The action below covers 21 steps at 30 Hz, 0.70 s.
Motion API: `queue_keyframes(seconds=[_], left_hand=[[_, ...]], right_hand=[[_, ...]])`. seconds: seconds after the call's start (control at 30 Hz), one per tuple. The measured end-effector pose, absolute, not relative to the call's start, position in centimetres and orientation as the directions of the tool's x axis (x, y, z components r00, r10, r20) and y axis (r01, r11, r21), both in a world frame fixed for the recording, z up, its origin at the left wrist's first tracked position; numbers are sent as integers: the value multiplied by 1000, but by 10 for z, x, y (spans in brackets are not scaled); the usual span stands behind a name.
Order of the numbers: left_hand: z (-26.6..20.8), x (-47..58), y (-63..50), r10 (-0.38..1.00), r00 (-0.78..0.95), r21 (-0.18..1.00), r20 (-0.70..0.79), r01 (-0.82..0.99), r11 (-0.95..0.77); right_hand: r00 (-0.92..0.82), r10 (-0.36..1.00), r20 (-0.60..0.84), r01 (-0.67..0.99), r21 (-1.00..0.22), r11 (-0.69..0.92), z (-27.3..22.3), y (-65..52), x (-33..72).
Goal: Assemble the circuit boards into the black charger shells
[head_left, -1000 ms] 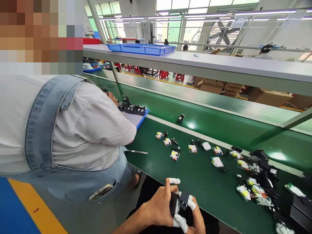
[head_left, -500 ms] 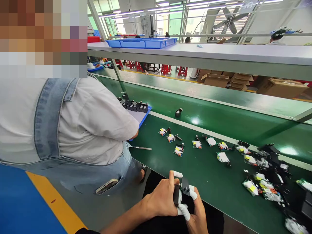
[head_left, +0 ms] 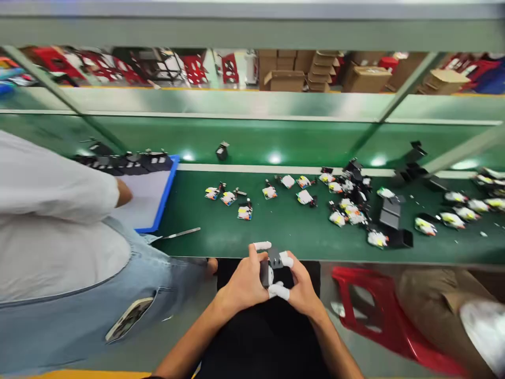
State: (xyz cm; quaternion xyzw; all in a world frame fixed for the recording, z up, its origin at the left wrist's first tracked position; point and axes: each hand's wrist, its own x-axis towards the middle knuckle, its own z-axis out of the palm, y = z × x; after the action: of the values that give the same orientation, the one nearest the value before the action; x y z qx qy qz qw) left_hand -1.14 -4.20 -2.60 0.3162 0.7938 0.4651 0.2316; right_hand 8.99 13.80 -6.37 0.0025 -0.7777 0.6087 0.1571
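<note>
Over my lap, close to the bench's front edge, I hold a small black plastic housing [head_left: 265, 273] with something white showing inside it. My left hand [head_left: 245, 280] is closed around the housing from the left. A black cover piece [head_left: 275, 258] sits at the housing's upper right, and the fingers of my right hand [head_left: 303, 289] pinch this side of the assembly. White finger cots cover several fingertips. Small circuit boards with white filler and black parts, such as one board [head_left: 244, 211], lie on the green bench [head_left: 221, 237] beyond my hands.
A co-worker [head_left: 59, 210] stands at the left by a blue-rimmed tray [head_left: 168, 195] with black housings. A thin metal tool [head_left: 182, 233] lies near the bench edge. A board pile [head_left: 351, 208] lies right; a red stool [head_left: 366, 300] with a seated person is below.
My view has turned right and down, so the co-worker sits further left and more of the bench's right side shows. Both hands still hold the housing and cover together.
</note>
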Motion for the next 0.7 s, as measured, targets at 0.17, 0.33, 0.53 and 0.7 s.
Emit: queue_keyframes(seconds=[0.17, 0.33, 0.53, 0.7], left_hand=[[-16, -17, -32, 746, -659, 875, -98, 300, 380], [1, -25, -23, 754, -644, 809, -130, 371, 457], [9, -29, -19, 783, -610, 702, -119, 506, 501], [20, -31, -12, 805, -579, 548, -127, 636, 544]], right_hand=[[-950, 123, 288, -257, -941, 221, -51, 152, 85], [-932, 164, 323, -289, -936, 201, -54, 156, 84], [-875, 368, 314, -330, -944, 21, -64, 148, 86], [-868, 393, 304, -339, -941, -21, -63, 157, 85]])
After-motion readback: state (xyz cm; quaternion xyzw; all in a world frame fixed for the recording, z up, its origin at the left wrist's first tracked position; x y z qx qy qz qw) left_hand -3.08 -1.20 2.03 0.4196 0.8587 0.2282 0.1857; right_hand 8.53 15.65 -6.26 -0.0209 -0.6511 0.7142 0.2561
